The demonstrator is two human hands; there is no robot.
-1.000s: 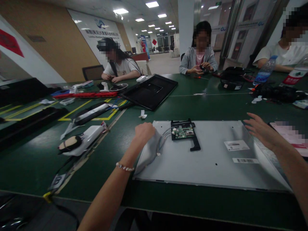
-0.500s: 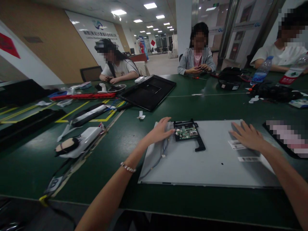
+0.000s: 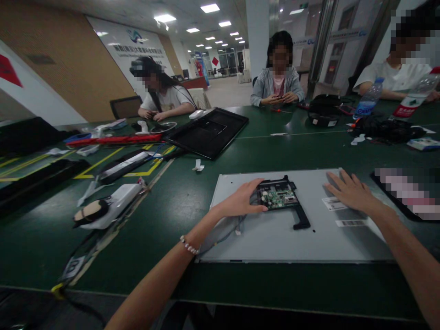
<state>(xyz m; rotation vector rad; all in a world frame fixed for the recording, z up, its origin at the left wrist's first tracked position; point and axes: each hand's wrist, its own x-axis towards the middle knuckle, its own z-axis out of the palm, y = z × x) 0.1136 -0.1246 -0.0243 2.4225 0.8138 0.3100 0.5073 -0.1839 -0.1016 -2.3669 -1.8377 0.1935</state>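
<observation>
A grey flat display panel (image 3: pixel 268 245) lies back side up on the green table in front of me. On it sits a black plastic bracket (image 3: pixel 301 219) carrying a green circuit board (image 3: pixel 277 198). My left hand (image 3: pixel 242 198) is around the left end of this bracket, thumb at the near edge and fingers at the far edge. Thin grey cables (image 3: pixel 225 237) run from beneath that hand across the panel. Flat on the panel's right part, fingers spread, rests my right hand (image 3: pixel 354 192), beside two white labels (image 3: pixel 351 223).
A black monitor cover (image 3: pixel 209 133) lies beyond the panel to the left. White devices (image 3: pixel 118 206) and black strips are on the left. A phone-like black slab (image 3: pixel 405 195) lies at right. Bottles (image 3: pixel 369 98) stand farther back; several people sit around the table.
My left hand has closed around the bracket's left end. The bracket with its circuit board has shifted right and slightly nearer on the panel. My right hand stays in place on the panel.
</observation>
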